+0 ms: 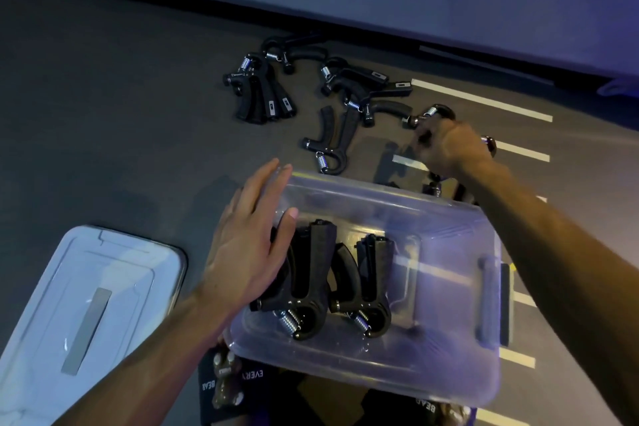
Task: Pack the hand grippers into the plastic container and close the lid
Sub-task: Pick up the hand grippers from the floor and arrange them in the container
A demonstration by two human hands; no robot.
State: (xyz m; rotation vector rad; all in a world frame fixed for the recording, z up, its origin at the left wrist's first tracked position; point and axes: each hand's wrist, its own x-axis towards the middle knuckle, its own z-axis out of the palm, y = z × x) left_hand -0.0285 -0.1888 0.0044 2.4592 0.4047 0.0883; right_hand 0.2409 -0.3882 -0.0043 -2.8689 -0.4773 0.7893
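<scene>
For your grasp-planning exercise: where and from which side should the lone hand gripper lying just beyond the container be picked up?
Pinch the hand gripper across its two handles, coming from above: it lies flat, handles pointing away, spring toward the container.

Bare floor (pixel 103 114) fills the frame's left and upper left. The lid (pixel 86 290) blocks the lower left. Scattered hand grippers (pixel 332 135) crowd upper centre; the container's (pixel 484 349) right half stands free.

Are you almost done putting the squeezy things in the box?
Not yet. Two hand grippers already stand in the container. The right hand grips another, while the left hand rests on the rim. Several grippers still lie on the floor, and the lid lies off, alongside.
</scene>
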